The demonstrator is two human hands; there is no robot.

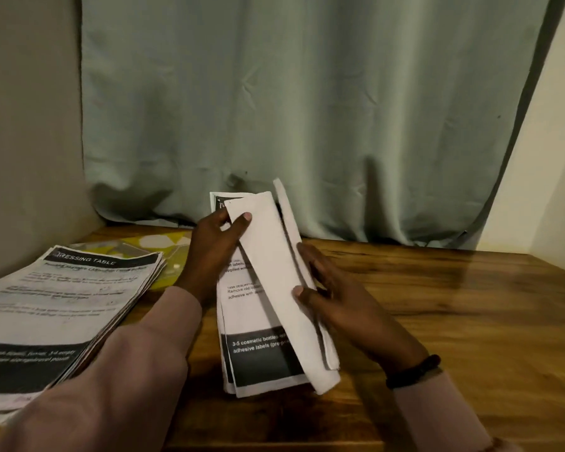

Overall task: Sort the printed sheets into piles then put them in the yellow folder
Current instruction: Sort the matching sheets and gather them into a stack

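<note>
Wooden table (437, 305), grey-green curtain (307, 109) hanging along its far edge. Left hand (214, 252) pinches the far corner of a turned-over sheet (274, 272), thumb on its blank back. Right hand (333, 298) grips the right edge of the held sheets (258, 353), thumb on top. Sorted pile (56, 305) lies left, headed "DRESSING TABLE". Yellow folder (144, 244) lies partly under that pile's far end.
</note>
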